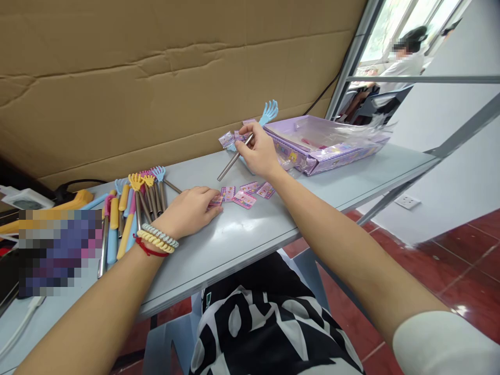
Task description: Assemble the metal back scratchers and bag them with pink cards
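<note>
While we look down through the head camera, our right hand [260, 151] is raised above the grey counter [250, 229], its grip closed around a blue hand-shaped back scratcher [269, 112] with a metal rod, and a small pink label [227, 139] sits pinched at its fingertips against that rod. Our left hand [191, 208] rests flat on the counter, fingers loosely curled, its fingertips touching one pink label from the loose row of labels [246, 194] lying just beside it. Left of that wrist lies a pile of back scratchers [133, 208] in yellow, pink and blue. Behind our right hand stands a purple tray [324, 143], against a cardboard wall [175, 67].
</note>
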Demonstrator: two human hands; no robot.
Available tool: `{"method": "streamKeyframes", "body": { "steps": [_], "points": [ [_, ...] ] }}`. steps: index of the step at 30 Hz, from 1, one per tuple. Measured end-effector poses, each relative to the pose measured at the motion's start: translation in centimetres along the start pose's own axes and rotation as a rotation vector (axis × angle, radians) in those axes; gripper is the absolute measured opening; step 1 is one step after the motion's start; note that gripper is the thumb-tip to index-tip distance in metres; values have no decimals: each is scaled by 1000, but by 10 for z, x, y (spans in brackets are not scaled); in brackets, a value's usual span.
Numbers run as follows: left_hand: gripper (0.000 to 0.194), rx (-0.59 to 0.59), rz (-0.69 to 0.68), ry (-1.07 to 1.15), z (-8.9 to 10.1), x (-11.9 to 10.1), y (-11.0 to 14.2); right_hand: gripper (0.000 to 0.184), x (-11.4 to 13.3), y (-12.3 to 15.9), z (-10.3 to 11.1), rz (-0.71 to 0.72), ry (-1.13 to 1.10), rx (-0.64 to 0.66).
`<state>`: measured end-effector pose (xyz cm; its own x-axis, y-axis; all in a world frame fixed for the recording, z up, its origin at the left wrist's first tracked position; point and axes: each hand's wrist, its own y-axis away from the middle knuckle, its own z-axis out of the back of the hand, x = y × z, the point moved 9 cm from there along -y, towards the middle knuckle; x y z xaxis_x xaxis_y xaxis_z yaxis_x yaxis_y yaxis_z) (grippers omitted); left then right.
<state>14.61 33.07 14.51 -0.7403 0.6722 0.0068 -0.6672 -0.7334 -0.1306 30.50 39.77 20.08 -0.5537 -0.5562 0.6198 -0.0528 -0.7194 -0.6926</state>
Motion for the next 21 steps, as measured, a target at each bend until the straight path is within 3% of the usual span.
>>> {"method": "streamKeyframes", "body": {
  "steps": [7,13,21],
  "points": [
    [43,-41,11,59,2,5,0,24,-14,-6,7,12,3,-38],
    [41,-19,28,74,-1,17,0,21,-31,-7,-8,-67,-72,72],
    [44,-32,47,3,-6,26,-1,15,-30,-4,-20,-60,-136,139]
  ]
}}
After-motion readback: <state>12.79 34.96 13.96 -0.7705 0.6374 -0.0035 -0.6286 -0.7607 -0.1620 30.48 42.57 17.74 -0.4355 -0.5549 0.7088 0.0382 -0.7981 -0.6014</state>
